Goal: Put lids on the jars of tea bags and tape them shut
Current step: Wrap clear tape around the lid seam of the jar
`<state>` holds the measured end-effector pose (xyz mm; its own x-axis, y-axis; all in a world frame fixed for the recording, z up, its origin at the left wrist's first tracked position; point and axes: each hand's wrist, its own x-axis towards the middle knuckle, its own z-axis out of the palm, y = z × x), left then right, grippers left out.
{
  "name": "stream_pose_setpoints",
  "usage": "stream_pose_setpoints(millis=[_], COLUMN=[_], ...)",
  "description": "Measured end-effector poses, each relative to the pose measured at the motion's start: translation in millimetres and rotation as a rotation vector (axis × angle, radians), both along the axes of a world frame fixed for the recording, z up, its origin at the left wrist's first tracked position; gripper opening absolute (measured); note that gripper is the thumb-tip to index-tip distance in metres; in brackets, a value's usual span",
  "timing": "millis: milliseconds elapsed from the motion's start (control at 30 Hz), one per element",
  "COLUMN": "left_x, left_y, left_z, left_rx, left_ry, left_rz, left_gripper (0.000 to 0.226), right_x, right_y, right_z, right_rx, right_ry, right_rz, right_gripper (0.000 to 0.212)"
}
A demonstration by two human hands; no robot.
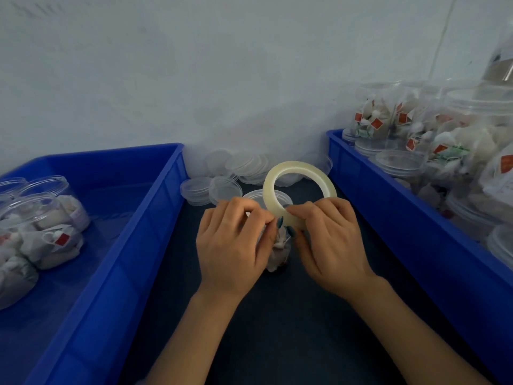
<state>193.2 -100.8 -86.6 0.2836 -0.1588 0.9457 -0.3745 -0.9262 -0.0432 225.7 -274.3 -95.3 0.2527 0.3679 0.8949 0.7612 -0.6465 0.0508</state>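
Observation:
A clear jar of tea bags point(279, 251) stands on the dark table in the middle, its clear lid point(256, 196) on top. My right hand point(329, 244) grips a pale roll of clear tape point(273, 184), held upright over the jar. My left hand point(236, 243) is curled against the jar's left side, its fingertips pinching at the roll's lower edge next to my right thumb. Both hands hide most of the jar.
Loose clear lids point(244, 165) lie heaped by the wall behind the jar. A blue bin point(155, 207) on the left holds a few jars of tea bags point(41, 226). A blue bin point(388, 207) on the right is packed with several jars point(455, 145).

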Motion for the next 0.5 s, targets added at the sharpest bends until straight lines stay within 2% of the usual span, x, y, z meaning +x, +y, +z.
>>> stream_pose_setpoints(millis=[133, 300, 500], left_x=[-4, -17, -32], left_y=[-1, 4, 18], left_z=[6, 7, 3], left_rx=[0.117, 0.178, 0.207], left_ry=[-0.041, -0.035, -0.01], left_rz=[0.069, 0.111, 0.123], left_gripper=[0.029, 0.032, 0.034], right_x=[8, 19, 30], right_y=[-16, -36, -52], right_z=[-2, -6, -8], right_rx=[-0.019, -0.035, 0.036], right_ry=[-0.039, -0.108, -0.132], right_rz=[-0.11, -0.182, -0.271], right_gripper=[0.016, 0.043, 0.043])
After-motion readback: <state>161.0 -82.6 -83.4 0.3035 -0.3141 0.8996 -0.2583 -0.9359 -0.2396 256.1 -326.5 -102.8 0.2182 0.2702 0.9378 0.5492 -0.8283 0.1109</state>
